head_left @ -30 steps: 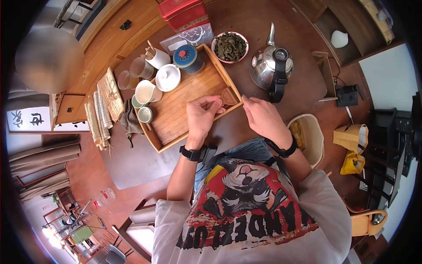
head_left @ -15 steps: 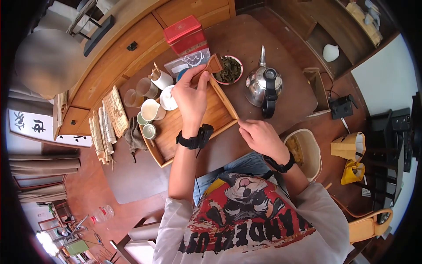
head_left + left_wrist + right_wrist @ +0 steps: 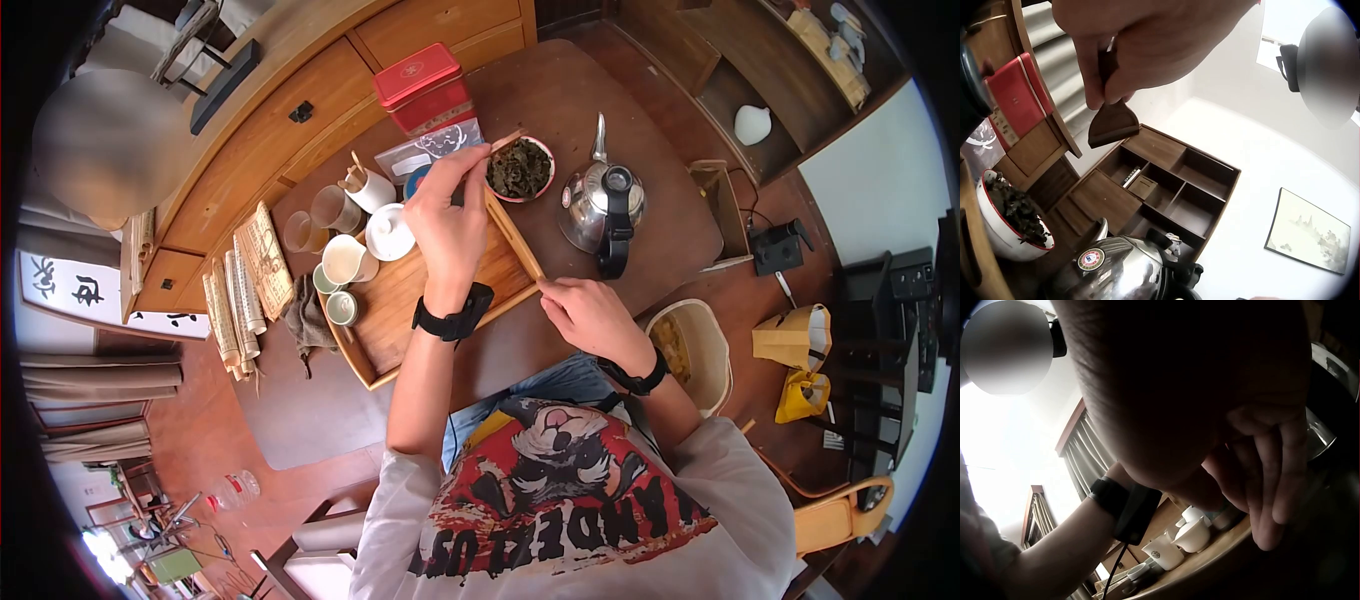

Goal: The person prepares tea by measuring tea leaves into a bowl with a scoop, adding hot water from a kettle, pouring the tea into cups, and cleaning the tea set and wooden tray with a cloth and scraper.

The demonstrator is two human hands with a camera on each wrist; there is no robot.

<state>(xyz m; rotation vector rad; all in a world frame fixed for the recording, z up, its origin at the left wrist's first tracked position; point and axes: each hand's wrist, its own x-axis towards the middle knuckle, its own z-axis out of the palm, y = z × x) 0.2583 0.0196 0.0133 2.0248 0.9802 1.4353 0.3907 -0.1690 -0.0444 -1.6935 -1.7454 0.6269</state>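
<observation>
My left hand (image 3: 448, 225) is raised over the far right side of the wooden tray (image 3: 475, 310). Between thumb and fingers it pinches a small brown wooden piece (image 3: 1114, 122) with a flared, fan-shaped end. That end points toward the bowl (image 3: 549, 180) of dark wet tea leaves (image 3: 520, 168), which it overlaps in the head view. My right hand (image 3: 600, 318) rests at the tray's near right corner, its fingertips right at the rim. In the right wrist view its fingers (image 3: 1269, 481) hang fairly straight and loose.
On the tray's left stand small cups (image 3: 342, 308), a pitcher (image 3: 350, 262) and a lidded white bowl (image 3: 390, 232). A steel kettle (image 3: 590, 215) stands right of the tea leaves, a red tin (image 3: 425, 90) behind. A bin (image 3: 712, 350) sits beside the table.
My left hand has lifted the wooden piece from the tray's right corner and carried it away toward the tea-leaf bowl, turning it. The right hand stays at the tray corner.
</observation>
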